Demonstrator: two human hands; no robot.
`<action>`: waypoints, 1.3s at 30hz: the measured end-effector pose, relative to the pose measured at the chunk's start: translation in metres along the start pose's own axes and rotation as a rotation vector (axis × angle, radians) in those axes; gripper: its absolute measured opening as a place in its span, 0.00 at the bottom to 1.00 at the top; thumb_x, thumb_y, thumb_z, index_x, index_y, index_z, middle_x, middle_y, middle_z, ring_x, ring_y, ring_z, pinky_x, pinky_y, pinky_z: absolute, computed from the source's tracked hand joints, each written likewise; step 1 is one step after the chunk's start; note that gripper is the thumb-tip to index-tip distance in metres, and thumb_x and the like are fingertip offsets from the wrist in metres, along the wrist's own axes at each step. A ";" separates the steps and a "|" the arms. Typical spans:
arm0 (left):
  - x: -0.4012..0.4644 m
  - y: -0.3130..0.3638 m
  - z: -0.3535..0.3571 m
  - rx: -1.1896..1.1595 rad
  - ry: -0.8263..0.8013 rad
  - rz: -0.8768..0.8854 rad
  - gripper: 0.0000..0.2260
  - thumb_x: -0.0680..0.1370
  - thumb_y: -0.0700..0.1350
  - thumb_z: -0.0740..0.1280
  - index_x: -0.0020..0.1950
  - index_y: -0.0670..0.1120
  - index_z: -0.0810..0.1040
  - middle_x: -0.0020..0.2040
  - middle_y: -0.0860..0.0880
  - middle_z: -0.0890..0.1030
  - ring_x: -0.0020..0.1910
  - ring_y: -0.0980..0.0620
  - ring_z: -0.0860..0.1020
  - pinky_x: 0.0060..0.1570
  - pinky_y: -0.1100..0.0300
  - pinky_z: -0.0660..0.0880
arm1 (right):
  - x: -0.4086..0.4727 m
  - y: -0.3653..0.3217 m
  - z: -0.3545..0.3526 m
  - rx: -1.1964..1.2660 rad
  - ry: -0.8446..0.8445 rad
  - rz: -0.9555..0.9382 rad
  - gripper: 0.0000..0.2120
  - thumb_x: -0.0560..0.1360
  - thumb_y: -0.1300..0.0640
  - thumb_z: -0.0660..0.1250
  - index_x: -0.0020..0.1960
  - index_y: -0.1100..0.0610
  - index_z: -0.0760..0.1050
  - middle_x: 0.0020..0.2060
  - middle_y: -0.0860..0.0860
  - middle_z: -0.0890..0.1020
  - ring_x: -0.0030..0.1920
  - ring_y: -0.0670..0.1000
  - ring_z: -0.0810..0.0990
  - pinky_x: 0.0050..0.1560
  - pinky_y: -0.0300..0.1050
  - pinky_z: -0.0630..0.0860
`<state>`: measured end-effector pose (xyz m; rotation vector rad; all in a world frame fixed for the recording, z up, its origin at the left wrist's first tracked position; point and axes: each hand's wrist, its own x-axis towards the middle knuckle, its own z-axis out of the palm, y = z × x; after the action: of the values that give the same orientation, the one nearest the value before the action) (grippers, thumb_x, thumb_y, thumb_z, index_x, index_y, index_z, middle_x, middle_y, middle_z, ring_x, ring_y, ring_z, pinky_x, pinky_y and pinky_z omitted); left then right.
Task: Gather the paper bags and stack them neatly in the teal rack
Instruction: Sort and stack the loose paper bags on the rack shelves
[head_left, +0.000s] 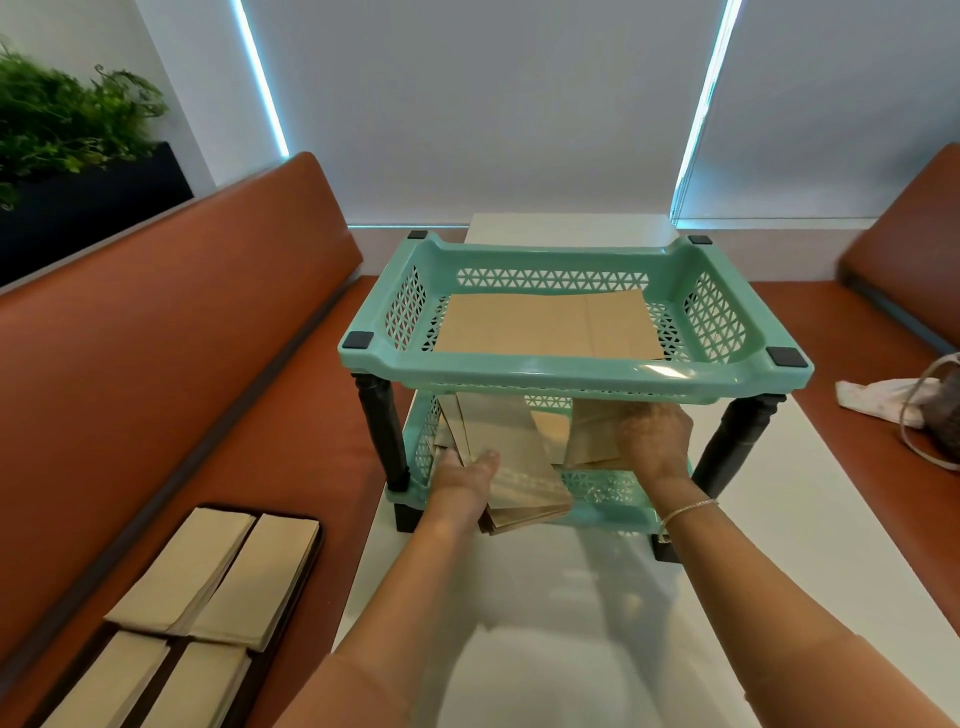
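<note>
White table (779, 519) between orange bench seats (156, 364); two-tier teal rack (571, 364) stands on it. Head view: one flat paper bag (545, 325) lies in the rack's top tray. Left hand (462, 480) grips a bag stack (519, 467) hanging over the lower tray's front edge. Right hand (652, 436) holds another bag (592, 434) inside the lower tray. More bags (208, 577) sit on a dark tray (306, 561) left of the rack.

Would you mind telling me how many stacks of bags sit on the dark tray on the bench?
4: two far stacks, two near stacks, partly cut off.
</note>
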<state>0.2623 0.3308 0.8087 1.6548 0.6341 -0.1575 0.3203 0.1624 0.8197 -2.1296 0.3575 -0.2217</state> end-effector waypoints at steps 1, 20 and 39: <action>0.001 0.000 -0.002 0.006 0.006 0.009 0.30 0.79 0.49 0.64 0.76 0.43 0.54 0.74 0.44 0.61 0.72 0.43 0.63 0.67 0.53 0.64 | 0.001 0.002 0.001 0.113 -0.012 0.018 0.09 0.76 0.72 0.57 0.42 0.65 0.73 0.45 0.70 0.77 0.41 0.57 0.76 0.53 0.49 0.73; -0.005 -0.003 -0.002 -0.068 -0.103 0.062 0.40 0.70 0.63 0.66 0.76 0.47 0.57 0.73 0.46 0.65 0.70 0.44 0.66 0.69 0.51 0.64 | -0.047 -0.006 0.024 0.415 -0.588 0.265 0.09 0.77 0.55 0.65 0.55 0.56 0.77 0.45 0.54 0.83 0.45 0.54 0.81 0.51 0.51 0.78; 0.012 0.006 0.012 -0.755 0.046 0.114 0.17 0.76 0.38 0.67 0.64 0.45 0.72 0.58 0.44 0.80 0.57 0.42 0.78 0.54 0.47 0.77 | -0.051 0.003 0.014 1.153 -0.528 0.534 0.12 0.72 0.49 0.68 0.47 0.57 0.77 0.38 0.56 0.83 0.41 0.58 0.81 0.48 0.58 0.78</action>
<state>0.2783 0.3224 0.8065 0.9600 0.5399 0.1882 0.2759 0.1894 0.8087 -0.8506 0.3428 0.3732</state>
